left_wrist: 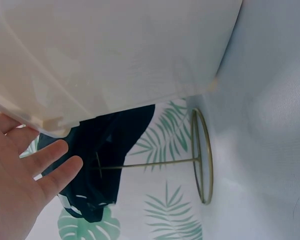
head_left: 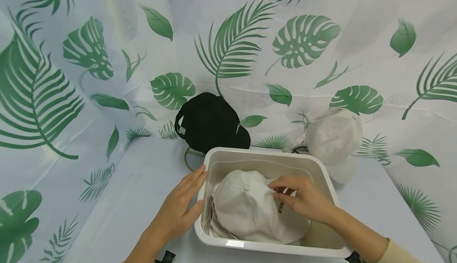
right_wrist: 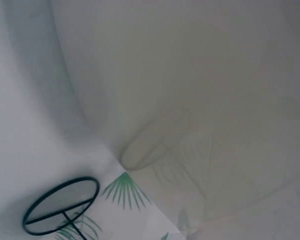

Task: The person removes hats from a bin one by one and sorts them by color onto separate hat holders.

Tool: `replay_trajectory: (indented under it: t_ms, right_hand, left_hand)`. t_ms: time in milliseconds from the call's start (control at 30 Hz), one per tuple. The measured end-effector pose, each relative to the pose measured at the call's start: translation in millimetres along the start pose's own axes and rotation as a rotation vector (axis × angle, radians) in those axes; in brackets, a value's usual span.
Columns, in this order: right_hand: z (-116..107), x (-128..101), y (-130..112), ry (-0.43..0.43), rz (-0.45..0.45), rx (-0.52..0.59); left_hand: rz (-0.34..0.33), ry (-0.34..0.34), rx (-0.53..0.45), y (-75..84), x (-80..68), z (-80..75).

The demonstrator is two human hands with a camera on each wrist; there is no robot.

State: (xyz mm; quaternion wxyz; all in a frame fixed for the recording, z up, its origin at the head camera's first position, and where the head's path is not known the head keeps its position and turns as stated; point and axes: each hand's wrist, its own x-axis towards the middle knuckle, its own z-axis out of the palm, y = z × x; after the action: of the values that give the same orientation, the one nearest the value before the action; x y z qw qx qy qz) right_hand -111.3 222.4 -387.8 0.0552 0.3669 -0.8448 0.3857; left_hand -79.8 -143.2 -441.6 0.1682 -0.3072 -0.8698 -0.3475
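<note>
Two hands down at the near edge, so starting there. Left hand (head_left: pixel 180 209) laid flat with straight fingers against the outer left wall of the white bin (head_left: pixel 323 167), holding nothing, just bracing it. Right hand (head_left: pixel 303 199) reaching inside, fingertips pinching the fabric of the cream cap (head_left: pixel 246 207) near its crown. Cap sitting upside-right in the bin on the worktop (head_left: pixel 143 187), peak toward the near right corner. Looks soft and light, crown likely to crumple under a pinch, so probably best taken by the stiffer peak or with a spread hand over the top. Not fragile, not slippery. Farther back: black cap (head_left: pixel 210 122) on a thin wire stand (left_wrist: pixel 202 155), another pale cap (head_left: pixel 333 136) to the right, leafy curtain (head_left: pixel 232 37) behind everything.
</note>
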Motion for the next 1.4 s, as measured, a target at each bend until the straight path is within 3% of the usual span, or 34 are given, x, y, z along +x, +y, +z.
replay_trajectory:
  t_ms: [633,900,1033,1400]
  right_hand:
    - [-11.5,1.8,-2.3,0.091,-0.088,0.039]
    - [-23.8,-0.4,-12.1,0.073,-0.020,0.033]
    - [-29.6,2.3,-14.8,0.079,-0.033,0.020]
    - [-46.5,11.5,-25.5,0.060,-0.155,-0.023]
  left_hand:
    - [-0.019,-0.008,-0.008,1.9,1.3,-2.9]
    - [-0.030,-0.020,-0.005,2.3,0.6,-2.0]
    - [-0.025,-0.014,-0.005,1.8,0.2,-1.8]
    - [-0.002,0.014,-0.012,-0.6,0.3,1.0]
